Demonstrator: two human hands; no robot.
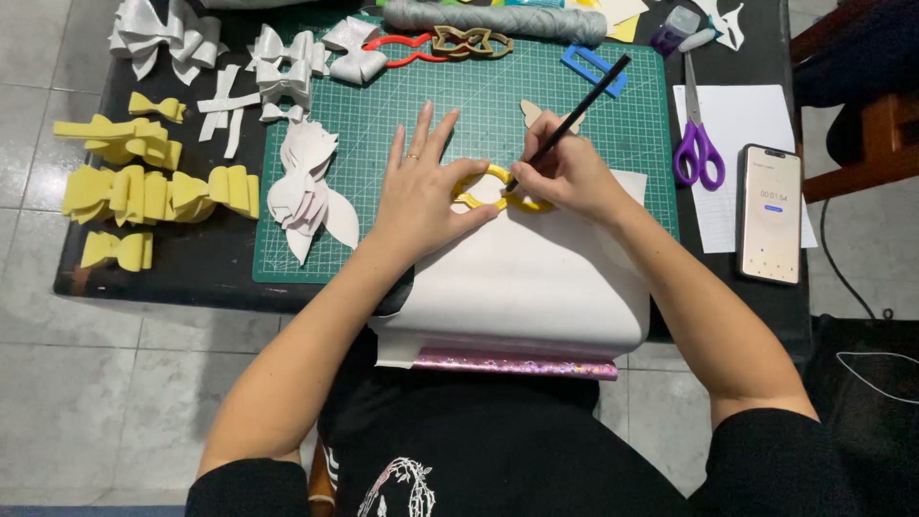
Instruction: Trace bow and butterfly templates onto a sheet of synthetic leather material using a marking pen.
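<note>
Though partly hidden, yellow template [479, 201] under left hand [421, 187].

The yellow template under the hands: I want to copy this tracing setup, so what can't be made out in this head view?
- Yellow template: its middle lies under the left hand and right hand, so its full outline is hidden.
- Pencil tip: too small to tell any drawn line.
- White sheet: its near end curls over the table edge.
- Phone screen: too small to read.
</note>
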